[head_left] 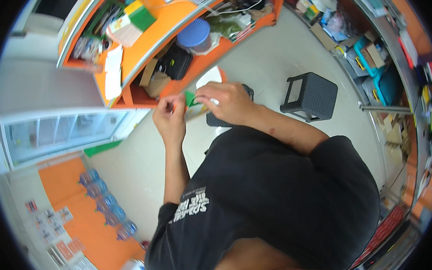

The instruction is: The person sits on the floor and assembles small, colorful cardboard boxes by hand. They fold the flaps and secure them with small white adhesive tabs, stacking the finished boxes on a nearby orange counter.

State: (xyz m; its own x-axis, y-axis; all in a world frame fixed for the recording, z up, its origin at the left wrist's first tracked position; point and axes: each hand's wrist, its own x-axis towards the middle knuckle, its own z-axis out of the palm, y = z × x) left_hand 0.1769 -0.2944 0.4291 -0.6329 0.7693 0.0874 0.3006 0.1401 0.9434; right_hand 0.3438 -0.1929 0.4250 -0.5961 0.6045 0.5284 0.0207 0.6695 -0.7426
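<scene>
In front of my chest, both hands are raised and close together. My left hand (170,120) is closed in a pinch, with a bit of orange showing at its fingertips; what it grips is too small to name. My right hand (226,102) is curled, and a small white object (215,102) sticks out between its fingers. Between the two hands shows a small green piece (190,98), near the fingertips of both. I cannot tell whether it is held or lies behind them.
Ahead stands an orange counter (164,32) with a blue-lidded tub (194,34) on its lower shelf. A dark plastic stool (316,96) is on the floor to the right. Leftward are a glass-doored fridge (64,133) and several water bottles (107,202). Cluttered shelves (369,73) line the right.
</scene>
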